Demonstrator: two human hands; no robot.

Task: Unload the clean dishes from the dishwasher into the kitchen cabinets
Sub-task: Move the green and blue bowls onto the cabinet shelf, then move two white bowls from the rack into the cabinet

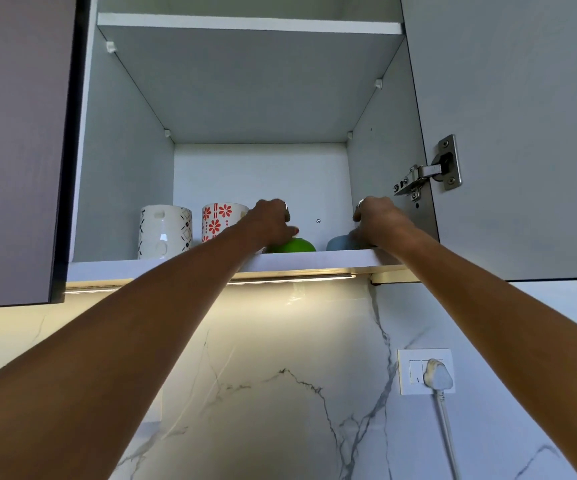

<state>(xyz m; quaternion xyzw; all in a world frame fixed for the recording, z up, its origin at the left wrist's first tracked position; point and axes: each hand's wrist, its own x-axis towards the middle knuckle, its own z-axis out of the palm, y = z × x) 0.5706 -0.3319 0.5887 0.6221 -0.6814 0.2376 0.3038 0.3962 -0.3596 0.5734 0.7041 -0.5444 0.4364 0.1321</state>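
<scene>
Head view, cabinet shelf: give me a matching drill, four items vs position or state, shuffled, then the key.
Items:
1. black-patterned mug
2. red-flower mug
3. green bowl
4. blue bowl

Places:
A. under the right hand
B. far left on the shelf
C. under the left hand
D. second from left

Pairs: 1-B, 2-D, 3-C, 4-A
</scene>
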